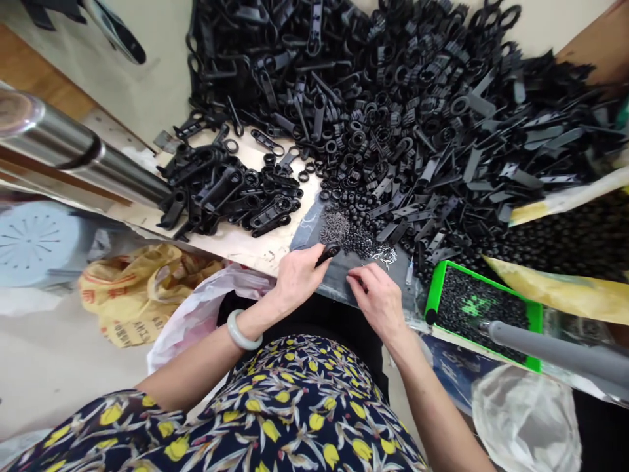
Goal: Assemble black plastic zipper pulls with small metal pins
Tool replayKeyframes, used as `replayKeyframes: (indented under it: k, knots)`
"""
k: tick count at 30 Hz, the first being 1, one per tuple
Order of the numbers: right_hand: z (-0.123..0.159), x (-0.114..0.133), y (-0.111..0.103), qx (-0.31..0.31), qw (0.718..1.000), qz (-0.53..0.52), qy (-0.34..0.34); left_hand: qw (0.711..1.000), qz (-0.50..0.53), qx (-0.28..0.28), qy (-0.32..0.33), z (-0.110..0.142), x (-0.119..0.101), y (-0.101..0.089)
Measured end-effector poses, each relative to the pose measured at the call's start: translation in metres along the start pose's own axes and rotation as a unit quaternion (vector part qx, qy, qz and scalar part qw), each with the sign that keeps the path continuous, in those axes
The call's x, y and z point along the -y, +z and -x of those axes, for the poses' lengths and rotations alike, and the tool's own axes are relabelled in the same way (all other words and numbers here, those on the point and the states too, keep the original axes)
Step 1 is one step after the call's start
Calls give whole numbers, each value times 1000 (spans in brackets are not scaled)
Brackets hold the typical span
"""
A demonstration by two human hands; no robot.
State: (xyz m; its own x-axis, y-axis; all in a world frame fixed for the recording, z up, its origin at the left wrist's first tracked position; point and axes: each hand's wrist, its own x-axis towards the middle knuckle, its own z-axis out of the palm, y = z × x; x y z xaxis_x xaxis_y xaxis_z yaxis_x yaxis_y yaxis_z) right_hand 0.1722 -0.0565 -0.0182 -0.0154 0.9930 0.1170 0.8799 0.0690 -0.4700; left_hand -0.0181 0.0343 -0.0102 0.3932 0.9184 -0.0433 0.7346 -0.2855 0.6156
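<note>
My left hand [299, 275] is closed round a black plastic part [328, 252] whose ringed end sticks out past the fingers. To its right, my right hand [379, 295] has thumb and fingertips pinched together just above the dark work mat [339, 278]; whatever is between them is too small to make out. Beyond the hands on the mat are a pile of small grey metal pieces [335, 226], a heap of tiny black pieces [358, 241] and a cluster of silver pins [386, 255]. A small clear-handled tool [409, 271] lies right of the pins.
A huge heap of black plastic parts [393, 98] covers the back of the table. Smaller piled assemblies [230, 190] lie at left. A green tray [535, 328] of black bits stands at right, near a grey pole [555, 347]. A metal post [83, 144] rises at left.
</note>
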Motion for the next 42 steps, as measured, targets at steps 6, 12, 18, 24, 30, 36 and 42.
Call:
replayKeyframes:
  k: [6, 12, 18, 24, 30, 36, 42]
  knots:
    - [1, 1, 7, -32, 999, 26, -26, 999, 35, 8, -29, -10, -5, -3]
    - [-5, 21, 8, -95, 975, -199, 8, 829, 491, 141, -227, 19, -13, -14]
    - [-11, 36, 16, -84, 955, -283, 11, 746, 590, 144, -273, 30, -3, -14]
    - [-18, 35, 13, -52, 960, -275, -19, 726, 621, 118, -272, 33, 3, -15]
    - [-51, 12, 11, -16, 993, -90, -70, 797, 545, 25, -259, 30, 8, -23]
    - [-64, 8, 16, 35, 995, 18, -89, 795, 550, 27, -255, 29, 15, -18]
    - [-48, 31, 7, -11, 932, -354, 80, 814, 540, 60, -206, 29, 7, -21]
